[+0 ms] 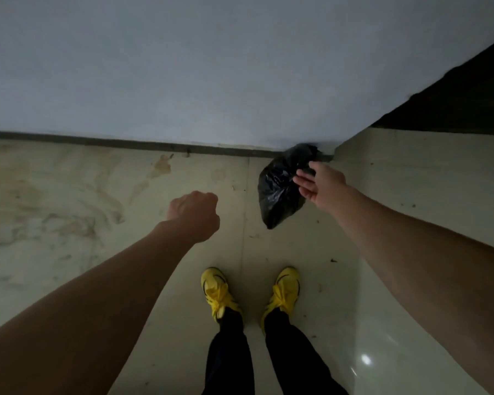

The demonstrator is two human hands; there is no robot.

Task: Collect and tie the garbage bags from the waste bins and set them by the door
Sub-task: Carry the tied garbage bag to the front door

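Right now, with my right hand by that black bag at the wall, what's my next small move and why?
Probably draw the right hand back and leave the black bag there. Its fingers look spread and open beside the bag, which seems to rest on the floor against the wall; the left hand is a closed fist holding nothing visible.

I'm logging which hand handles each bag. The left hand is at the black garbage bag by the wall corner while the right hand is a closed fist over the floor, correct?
Not quite: the hands are swapped. In the head view, the right hand is at the black garbage bag by the wall corner, fingers spread, while the left hand is the closed fist over the floor.
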